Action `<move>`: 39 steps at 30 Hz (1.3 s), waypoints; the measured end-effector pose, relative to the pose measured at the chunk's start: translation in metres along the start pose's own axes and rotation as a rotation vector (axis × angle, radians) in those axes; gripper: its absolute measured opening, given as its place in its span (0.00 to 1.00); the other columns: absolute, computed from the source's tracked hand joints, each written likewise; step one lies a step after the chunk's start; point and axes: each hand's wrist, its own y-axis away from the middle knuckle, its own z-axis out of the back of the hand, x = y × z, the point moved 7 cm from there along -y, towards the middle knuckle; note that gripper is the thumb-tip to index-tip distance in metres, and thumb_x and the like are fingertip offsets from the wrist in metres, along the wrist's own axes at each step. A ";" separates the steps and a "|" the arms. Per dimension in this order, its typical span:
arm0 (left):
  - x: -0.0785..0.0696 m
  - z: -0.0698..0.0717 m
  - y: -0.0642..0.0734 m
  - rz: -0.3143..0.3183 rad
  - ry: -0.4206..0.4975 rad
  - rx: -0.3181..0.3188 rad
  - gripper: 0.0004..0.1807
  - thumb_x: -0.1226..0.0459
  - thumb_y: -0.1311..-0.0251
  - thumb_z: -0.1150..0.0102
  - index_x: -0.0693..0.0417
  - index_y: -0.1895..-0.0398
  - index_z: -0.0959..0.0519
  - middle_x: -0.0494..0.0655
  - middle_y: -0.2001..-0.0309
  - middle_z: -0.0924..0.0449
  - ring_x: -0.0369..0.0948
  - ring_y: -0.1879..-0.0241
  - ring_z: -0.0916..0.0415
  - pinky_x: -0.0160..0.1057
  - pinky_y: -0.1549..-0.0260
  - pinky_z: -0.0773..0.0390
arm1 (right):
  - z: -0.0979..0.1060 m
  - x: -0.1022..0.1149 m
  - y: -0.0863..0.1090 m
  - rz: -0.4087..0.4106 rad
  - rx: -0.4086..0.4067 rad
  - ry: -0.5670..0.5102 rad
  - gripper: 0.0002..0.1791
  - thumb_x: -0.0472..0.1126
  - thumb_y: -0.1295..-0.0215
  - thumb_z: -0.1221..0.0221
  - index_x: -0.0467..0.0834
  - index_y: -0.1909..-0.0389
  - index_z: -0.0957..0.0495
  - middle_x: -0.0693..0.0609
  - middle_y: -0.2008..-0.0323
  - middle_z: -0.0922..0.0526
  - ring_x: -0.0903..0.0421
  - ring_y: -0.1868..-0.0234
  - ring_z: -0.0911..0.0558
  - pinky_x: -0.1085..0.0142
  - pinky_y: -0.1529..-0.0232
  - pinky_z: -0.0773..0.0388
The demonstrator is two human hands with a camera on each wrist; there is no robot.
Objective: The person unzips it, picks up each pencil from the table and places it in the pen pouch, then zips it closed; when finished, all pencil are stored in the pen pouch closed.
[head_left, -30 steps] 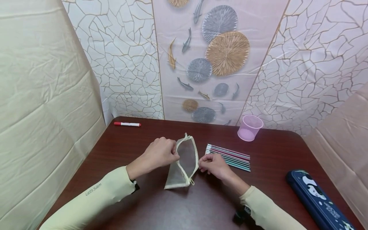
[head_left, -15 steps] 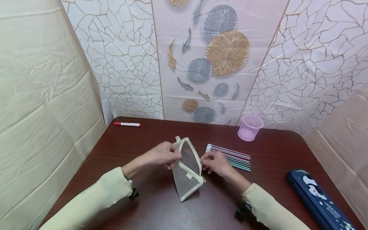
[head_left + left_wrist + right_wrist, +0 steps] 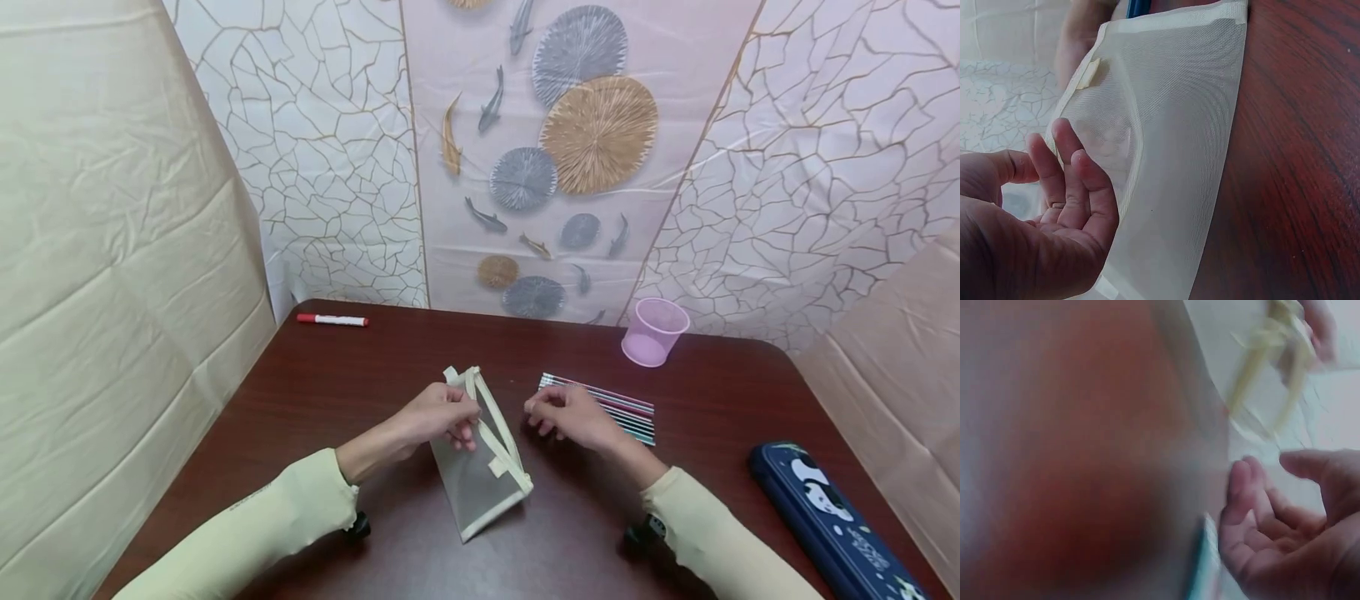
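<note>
1. Head view. The mesh pouch (image 3: 471, 490) stood tilted between the hands, bottom on the table (image 3: 375, 358), its mouth parted to a narrow gap. Left hand (image 3: 444, 415): thumb and fingers pinched the rim on its side. Right hand (image 3: 573, 417): fingers loosely bent, gripping nothing, apart from the pouch; the pencils (image 3: 633, 419) lay side by side just beyond and partly under it in this view. Also noted: pink cup (image 3: 654, 342), red-and-white marker (image 3: 333, 320), blue pencil case (image 3: 836, 517). Step judged to be spreading the mouth; it seemed best done with one rim pinched firmly near its middle and the other drawn away squarely, since limp mesh would likely fold inward.

2. Left wrist view. Showed what the head view hid: the palm side of the left hand, thumb tip close to the fingertips at the rim, and the weave of the pouch's side wall. Exact contact was covered by fingers; a light pinch seemed enough.

3. Right wrist view. Much blurred. Gap between right thumb and fingers was plain here, less so from above. Pouch lay beyond the fingertips; a pencil end showed close beside the hand.
</note>
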 end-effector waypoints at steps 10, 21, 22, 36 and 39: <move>0.003 -0.005 0.000 0.002 -0.025 0.008 0.08 0.65 0.35 0.46 0.59 0.68 0.20 0.43 0.80 0.19 0.36 0.77 0.14 0.33 0.72 0.17 | 0.081 -0.019 -0.021 0.079 -0.030 0.196 0.16 0.46 0.28 0.34 0.37 0.51 0.13 0.39 0.60 0.11 0.51 0.65 0.15 0.62 0.67 0.17; 0.004 -0.011 0.000 0.012 -0.025 0.011 0.06 0.66 0.37 0.45 0.58 0.70 0.21 0.44 0.81 0.19 0.36 0.79 0.16 0.32 0.74 0.18 | 0.120 -0.065 -0.039 0.056 0.049 0.218 0.16 0.40 0.31 0.32 0.37 0.46 0.16 0.39 0.55 0.12 0.51 0.59 0.19 0.60 0.62 0.17; 0.004 -0.011 0.000 0.012 -0.025 0.011 0.06 0.66 0.37 0.45 0.58 0.70 0.21 0.44 0.81 0.19 0.36 0.79 0.16 0.32 0.74 0.18 | 0.120 -0.069 -0.040 0.045 0.067 0.211 0.17 0.40 0.31 0.32 0.37 0.46 0.15 0.38 0.54 0.11 0.50 0.59 0.19 0.60 0.61 0.18; 0.003 -0.008 -0.002 0.007 -0.055 0.004 0.07 0.66 0.36 0.43 0.60 0.68 0.19 0.45 0.81 0.19 0.36 0.78 0.15 0.33 0.73 0.17 | 0.119 -0.082 -0.042 0.102 0.139 0.175 0.14 0.36 0.31 0.33 0.37 0.47 0.13 0.39 0.50 0.10 0.50 0.53 0.16 0.70 0.53 0.18; 0.003 -0.008 -0.003 0.009 -0.064 0.006 0.07 0.65 0.36 0.43 0.60 0.68 0.19 0.44 0.81 0.18 0.36 0.78 0.15 0.33 0.73 0.18 | 0.119 -0.082 -0.040 0.102 0.136 0.164 0.13 0.34 0.31 0.33 0.37 0.48 0.13 0.39 0.50 0.09 0.49 0.52 0.16 0.69 0.53 0.18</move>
